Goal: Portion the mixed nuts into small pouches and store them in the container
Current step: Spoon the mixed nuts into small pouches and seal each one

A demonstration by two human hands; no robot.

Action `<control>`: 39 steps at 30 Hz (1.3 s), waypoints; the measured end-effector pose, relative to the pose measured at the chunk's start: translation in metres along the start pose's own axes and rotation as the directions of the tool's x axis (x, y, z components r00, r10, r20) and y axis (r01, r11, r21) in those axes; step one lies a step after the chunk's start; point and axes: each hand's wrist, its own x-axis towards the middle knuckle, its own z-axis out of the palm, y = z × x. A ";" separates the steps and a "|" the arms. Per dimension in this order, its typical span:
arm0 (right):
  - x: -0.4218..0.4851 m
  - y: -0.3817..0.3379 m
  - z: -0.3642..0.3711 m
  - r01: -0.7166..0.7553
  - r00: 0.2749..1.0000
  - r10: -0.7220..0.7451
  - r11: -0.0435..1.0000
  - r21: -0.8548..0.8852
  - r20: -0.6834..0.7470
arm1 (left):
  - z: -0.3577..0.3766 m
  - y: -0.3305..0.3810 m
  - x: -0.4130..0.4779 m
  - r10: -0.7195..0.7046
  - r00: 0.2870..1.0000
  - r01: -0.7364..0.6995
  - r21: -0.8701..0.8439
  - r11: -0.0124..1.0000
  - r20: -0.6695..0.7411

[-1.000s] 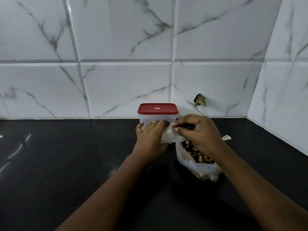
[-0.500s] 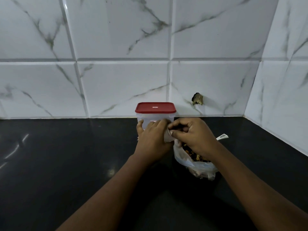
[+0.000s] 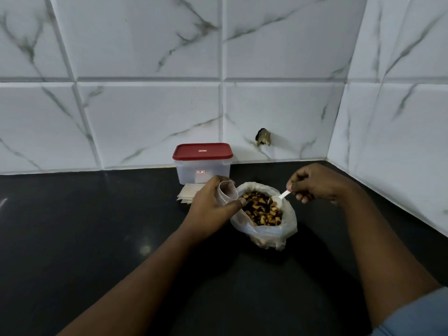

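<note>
A clear plastic bag (image 3: 286, 226) stands open on the black counter, filled with mixed nuts (image 3: 260, 209). My left hand (image 3: 213, 204) grips a small clear pouch (image 3: 228, 191), its mouth held open at the bag's left rim. My right hand (image 3: 315, 183) pinches the handle of a white plastic spoon (image 3: 280, 198), whose bowl dips into the nuts at the bag's right side. Behind the left hand stands a clear container (image 3: 202, 169) with its red lid (image 3: 202, 151) closed. A small stack of flat empty pouches (image 3: 186, 195) lies in front of it.
The black counter (image 3: 84, 238) runs left and toward me. White marble-look tiled walls (image 3: 145, 105) close the back and the right side, meeting in a corner at the right. A small dark fitting (image 3: 263, 136) sticks out of the back wall.
Both hands were together opening the pouch in front of the container. Now they have parted: the left holds the pouch open alone, and the right has taken the spoon into the nuts.
</note>
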 end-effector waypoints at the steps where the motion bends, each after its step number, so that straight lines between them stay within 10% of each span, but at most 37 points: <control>1: -0.001 -0.001 -0.001 0.012 1.000 -0.011 0.999 0.053 -0.016 | 0.000 -0.001 -0.001 0.010 1.000 -0.010 -0.001 1.000 0.005; 10: -0.001 -0.002 0.004 -0.091 0.995 0.097 0.927 0.364 0.004 | 0.002 -0.007 0.000 -0.069 0.997 0.071 -0.116 0.991 0.014; 18: -0.017 -0.054 0.048 0.050 0.986 -0.126 0.840 0.540 0.104 | 0.004 -0.007 -0.001 -0.123 0.992 0.127 -0.159 0.979 0.033; 29: -0.030 -0.065 0.073 0.524 0.846 -0.517 0.851 -0.029 0.128 | 0.007 -0.013 0.003 -0.135 0.990 0.118 -0.259 0.959 -0.048; 35: -0.030 -0.061 0.049 0.454 0.889 -0.450 0.889 0.050 -0.084 | 0.005 -0.013 0.003 -0.142 0.990 0.134 -0.246 0.960 -0.014; 39: -0.023 -0.048 0.029 0.335 0.884 -0.415 0.883 -0.330 -0.213 | 0.004 -0.009 0.002 -0.153 0.988 0.147 -0.211 0.966 -0.010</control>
